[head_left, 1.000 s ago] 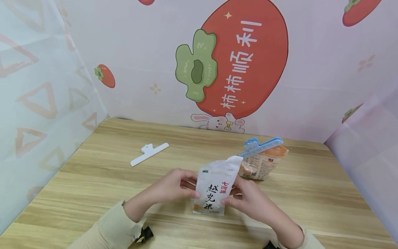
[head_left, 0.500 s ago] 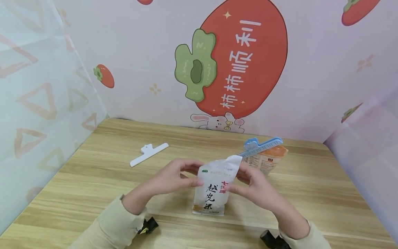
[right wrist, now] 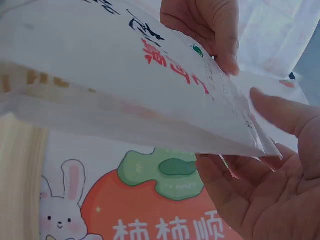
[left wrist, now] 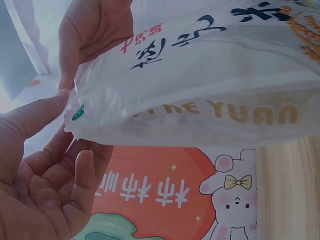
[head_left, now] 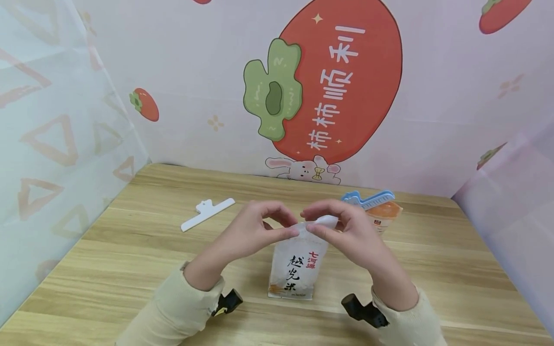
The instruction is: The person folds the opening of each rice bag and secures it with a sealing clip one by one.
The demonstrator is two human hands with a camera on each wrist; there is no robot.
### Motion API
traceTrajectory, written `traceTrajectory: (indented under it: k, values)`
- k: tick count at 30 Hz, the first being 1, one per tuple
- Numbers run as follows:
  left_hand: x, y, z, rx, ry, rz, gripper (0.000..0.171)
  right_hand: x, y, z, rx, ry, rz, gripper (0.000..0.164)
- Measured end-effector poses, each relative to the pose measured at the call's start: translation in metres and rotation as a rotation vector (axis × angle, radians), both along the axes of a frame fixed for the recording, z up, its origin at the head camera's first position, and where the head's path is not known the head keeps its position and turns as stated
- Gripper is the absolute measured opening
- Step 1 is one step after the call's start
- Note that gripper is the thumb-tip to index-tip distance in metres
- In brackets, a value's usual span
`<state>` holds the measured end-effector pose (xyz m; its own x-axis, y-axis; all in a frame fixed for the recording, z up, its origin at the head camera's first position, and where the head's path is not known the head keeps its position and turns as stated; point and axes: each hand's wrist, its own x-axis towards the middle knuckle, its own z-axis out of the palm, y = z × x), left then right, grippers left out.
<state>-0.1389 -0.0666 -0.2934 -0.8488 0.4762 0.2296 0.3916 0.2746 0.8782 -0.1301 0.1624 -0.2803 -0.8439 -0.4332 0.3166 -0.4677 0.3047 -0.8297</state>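
Observation:
A white rice bag point(head_left: 294, 264) with black and red characters stands upright on the table, its top corner leaning right. At its top edge my left hand point(head_left: 259, 230) pinches the left part, thumb in front and fingers behind, as the left wrist view also shows. My right hand point(head_left: 350, 230) is at the top right of the bag. In the right wrist view its fingers point(right wrist: 225, 195) touch the bag from behind, while its thumb stands slightly off the bag's edge. The fingertips behind the bag are partly hidden.
A white bag clip point(head_left: 207, 213) lies on the wooden table point(head_left: 130, 259) at the back left. Behind my right hand stands an orange bag point(head_left: 386, 215) with a blue clip point(head_left: 376, 199) across its top. Printed cloth walls point(head_left: 195, 57) enclose the table.
Both hands have moved from the bag's sides up to its top edge and closer together. The bag stays standing in place. The clips and the orange bag have not moved.

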Motion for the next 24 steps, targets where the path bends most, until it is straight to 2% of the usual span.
traceTrajectory:
  k: [3, 7, 17, 24]
  values:
    - [-0.001, 0.003, 0.001, -0.013, 0.021, 0.012, 0.012, -0.002, -0.004, 0.001, 0.015, 0.022, -0.012, 0.01]
    - [-0.002, 0.005, 0.0, -0.015, 0.029, 0.027, 0.008, -0.003, -0.007, 0.002, 0.031, 0.038, -0.028, 0.004]
    - [0.001, 0.009, -0.002, 0.008, 0.057, 0.052, 0.005, 0.002, -0.01, 0.003, 0.074, 0.042, -0.071, 0.002]
    - [0.005, 0.011, 0.0, -0.009, 0.092, 0.081, 0.007, 0.006, -0.013, 0.004, 0.11, 0.027, -0.141, 0.005]
